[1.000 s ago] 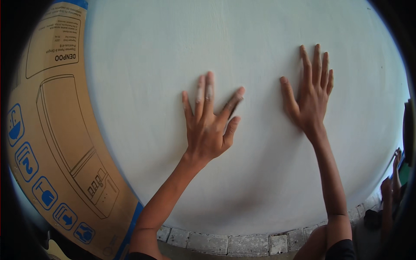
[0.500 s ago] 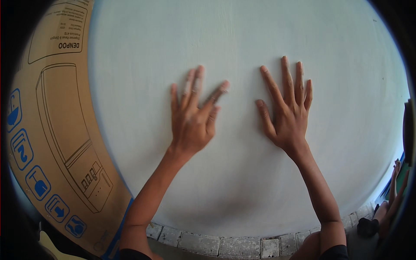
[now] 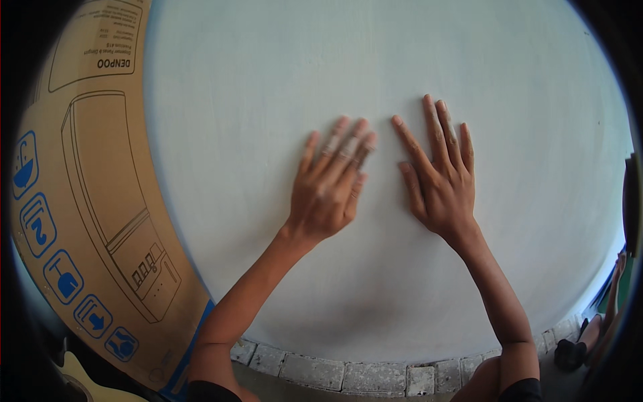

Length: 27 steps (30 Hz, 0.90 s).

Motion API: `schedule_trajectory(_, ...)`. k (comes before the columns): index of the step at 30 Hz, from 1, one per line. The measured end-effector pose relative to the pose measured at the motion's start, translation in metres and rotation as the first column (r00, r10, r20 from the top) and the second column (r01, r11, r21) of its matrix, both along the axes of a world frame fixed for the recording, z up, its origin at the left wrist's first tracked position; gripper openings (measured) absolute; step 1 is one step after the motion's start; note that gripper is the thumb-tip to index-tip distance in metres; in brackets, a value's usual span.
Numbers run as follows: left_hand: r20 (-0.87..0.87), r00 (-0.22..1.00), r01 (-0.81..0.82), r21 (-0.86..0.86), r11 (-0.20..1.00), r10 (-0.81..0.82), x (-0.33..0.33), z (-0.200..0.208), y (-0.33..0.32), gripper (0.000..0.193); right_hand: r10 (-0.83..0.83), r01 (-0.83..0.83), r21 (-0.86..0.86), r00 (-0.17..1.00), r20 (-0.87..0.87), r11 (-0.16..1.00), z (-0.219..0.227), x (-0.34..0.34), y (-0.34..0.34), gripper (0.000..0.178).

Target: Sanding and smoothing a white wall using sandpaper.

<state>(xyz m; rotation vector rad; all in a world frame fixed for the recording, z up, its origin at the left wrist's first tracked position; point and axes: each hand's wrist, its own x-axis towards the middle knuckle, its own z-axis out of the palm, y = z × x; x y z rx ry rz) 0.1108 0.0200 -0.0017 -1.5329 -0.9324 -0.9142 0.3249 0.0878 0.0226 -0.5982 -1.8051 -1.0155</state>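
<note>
Pale surface (image 3: pixel 268 74) edged by grey bricks (image 3: pixel 311 372) | left hand (image 3: pixel 323 194) blurred, fingers outstretched over it | right hand (image 3: pixel 447 197) flat against it, fingers spread | printed cardboard (image 3: pixel 100 194) at left

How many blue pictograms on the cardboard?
5, stepping down and rightward along the cardboard's left side: top icon, second icon, third icon, fourth icon, bottom icon. Others may be hidden.
</note>
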Motion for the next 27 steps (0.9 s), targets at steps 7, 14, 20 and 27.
schedule_trajectory(7,0.287,0.958,-0.017,0.077,0.997,-0.006,-0.005,0.009,-0.004,0.049,0.051,-0.051,0.002,0.999,0.002,0.999,-0.001,0.0,-0.001,0.058)
schedule_trajectory(14,0.108,0.991,-0.076,-0.001,0.997,0.076,-0.003,-0.004,0.001,0.047,0.065,-0.065,0.023,0.998,-0.013,0.998,-0.001,-0.004,-0.003,0.059)
schedule_trajectory(20,0.239,0.97,-0.057,0.088,0.995,0.034,-0.007,0.0,0.003,0.049,0.066,-0.066,0.006,0.998,-0.016,0.998,-0.003,-0.004,-0.003,0.06)
schedule_trajectory(27,0.219,0.975,-0.033,0.03,0.999,0.026,-0.005,-0.002,-0.002,0.048,0.105,-0.098,0.079,0.991,-0.077,0.992,0.009,0.011,0.009,0.062)
